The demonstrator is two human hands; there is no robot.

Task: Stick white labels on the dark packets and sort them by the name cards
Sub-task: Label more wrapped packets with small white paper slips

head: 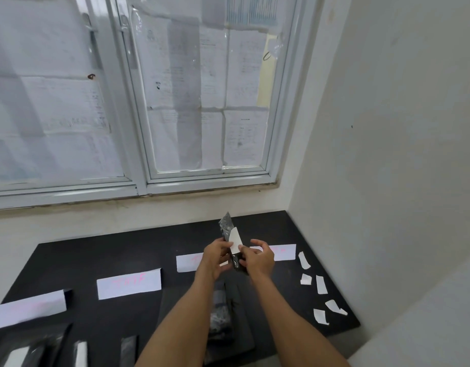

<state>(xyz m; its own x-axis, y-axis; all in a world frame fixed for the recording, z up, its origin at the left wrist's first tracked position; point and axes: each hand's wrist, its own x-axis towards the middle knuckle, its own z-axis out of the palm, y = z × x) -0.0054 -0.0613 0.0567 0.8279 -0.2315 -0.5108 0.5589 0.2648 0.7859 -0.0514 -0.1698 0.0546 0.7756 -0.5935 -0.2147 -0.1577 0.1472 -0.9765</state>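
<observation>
Dark packet point(226, 223) held upright above the black table point(122, 250), over the row of name cards point(128, 284). Left hand point(215, 256): grip curled round the packet. Right hand point(257, 258): grip pinching the lower edge of the white label point(235, 239) on the packet's face.

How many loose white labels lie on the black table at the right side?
5 loose labels, all by the right edge of the table: one farthest back, two side by side in the middle, two nearest the person. More may be hidden from this view.
</observation>
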